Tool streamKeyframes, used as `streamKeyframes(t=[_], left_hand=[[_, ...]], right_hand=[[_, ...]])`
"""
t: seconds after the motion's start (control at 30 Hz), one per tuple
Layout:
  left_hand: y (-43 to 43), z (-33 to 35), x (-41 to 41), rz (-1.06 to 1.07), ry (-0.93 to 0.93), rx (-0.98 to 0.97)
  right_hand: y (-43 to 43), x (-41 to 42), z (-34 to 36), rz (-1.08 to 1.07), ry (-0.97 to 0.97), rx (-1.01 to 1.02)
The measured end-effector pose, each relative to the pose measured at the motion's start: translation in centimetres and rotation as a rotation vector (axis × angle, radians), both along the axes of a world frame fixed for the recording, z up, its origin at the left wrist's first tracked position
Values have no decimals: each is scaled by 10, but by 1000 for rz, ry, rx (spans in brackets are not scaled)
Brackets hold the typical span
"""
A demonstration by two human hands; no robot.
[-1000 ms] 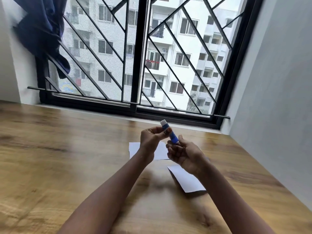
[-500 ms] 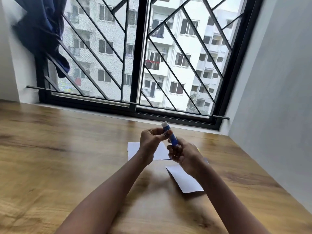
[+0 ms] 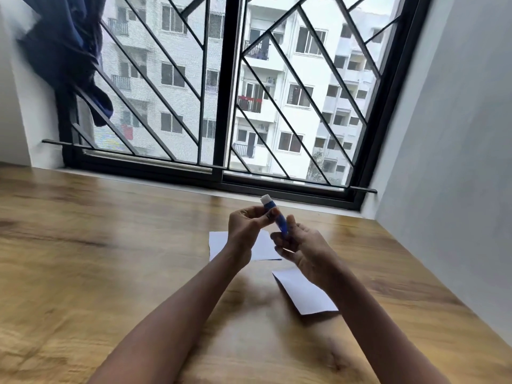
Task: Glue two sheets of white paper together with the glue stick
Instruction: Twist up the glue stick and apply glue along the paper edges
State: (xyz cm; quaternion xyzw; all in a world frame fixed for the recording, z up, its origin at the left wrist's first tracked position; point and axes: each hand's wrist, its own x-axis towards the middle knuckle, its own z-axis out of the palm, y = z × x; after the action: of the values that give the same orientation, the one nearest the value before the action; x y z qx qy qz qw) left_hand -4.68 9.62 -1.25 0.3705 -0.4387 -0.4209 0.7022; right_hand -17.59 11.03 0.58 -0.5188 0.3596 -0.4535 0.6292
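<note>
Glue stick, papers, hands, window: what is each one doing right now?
glue stick: tilted, off the table, white tip up, held by both hands
left hand: pinching the stick's upper part
right hand: gripping the stick's lower end
far paper: flat on the table, unglued
near paper: flat on the table, apart from the other
window: shut

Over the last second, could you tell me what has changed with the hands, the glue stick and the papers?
Almost nothing: both the left hand and the right hand keep hold of the blue glue stick, white tip up, with only tiny finger shifts. The two paper sheets lie unmoved on the wooden table.
</note>
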Motion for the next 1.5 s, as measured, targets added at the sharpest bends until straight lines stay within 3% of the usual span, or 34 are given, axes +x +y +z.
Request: streamKeyframes(t=[0.13, 0.37, 0.6, 0.8, 1.03, 1.23, 1.4, 1.5], left_hand=[[-2, -1, 3, -42, 57, -25], [-2, -4, 0, -47, -3, -28], [-3, -1, 5, -34, 49, -32], [0, -2, 2, -53, 22, -23], [3, 0, 2, -110, -36, -10], [0, 1, 2, -114, -36, -15], [2, 2, 3, -95, -97, -46], [3, 9, 10, -87, -290, -125]], right_hand=[[2, 9, -9, -83, -42, -132], [4, 5, -3, -16, -13, 129], [1, 6, -6, -61, 35, -165], [0, 2, -3, -36, 41, -29], [0, 1, -3, 35, -10, -61], [1, -1, -1, 134, 29, 40], [-5, -1, -2, 91, 21, -8], [-8, -2, -5, 48, -76, 0]])
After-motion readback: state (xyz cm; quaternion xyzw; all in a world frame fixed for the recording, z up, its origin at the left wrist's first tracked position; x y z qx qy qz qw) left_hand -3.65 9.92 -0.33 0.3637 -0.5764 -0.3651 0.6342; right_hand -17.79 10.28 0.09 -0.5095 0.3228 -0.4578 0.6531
